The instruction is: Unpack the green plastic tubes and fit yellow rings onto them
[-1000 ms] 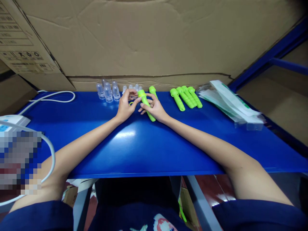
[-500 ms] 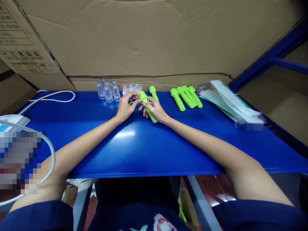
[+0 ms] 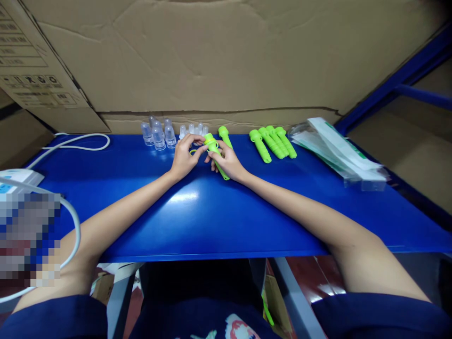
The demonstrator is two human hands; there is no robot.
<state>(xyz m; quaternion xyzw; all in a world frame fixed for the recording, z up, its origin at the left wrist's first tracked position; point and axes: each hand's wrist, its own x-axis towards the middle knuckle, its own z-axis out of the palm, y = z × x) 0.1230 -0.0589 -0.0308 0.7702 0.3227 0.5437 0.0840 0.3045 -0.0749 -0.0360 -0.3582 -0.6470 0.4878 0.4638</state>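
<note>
A lime-green flashlight-shaped tube (image 3: 221, 170) slants between my hands above the blue table, wide head away from me. My right hand (image 3: 229, 162) wraps its body just below the head. At the head, the thumb and fingers of my left hand (image 3: 186, 155) pinch its left side, where a yellow ring (image 3: 211, 141) circles it. A thin yellow loop (image 3: 193, 151) shows behind my left thumb, partly hidden. Another green flashlight-shaped tube (image 3: 224, 134) lies just behind my right hand.
Clear plastic domed caps (image 3: 158, 136) stand at the back left, with smaller clear pieces (image 3: 192, 129) beside them. Several green tubes (image 3: 271, 143) lie to the right, near plastic packets (image 3: 339, 150). A white cable (image 3: 76, 221) and power strip (image 3: 21, 178) occupy the left side of the table (image 3: 212, 226).
Both hands stay at the green tube in almost the same pose. The fingers of my right hand have shifted slightly around its body.
</note>
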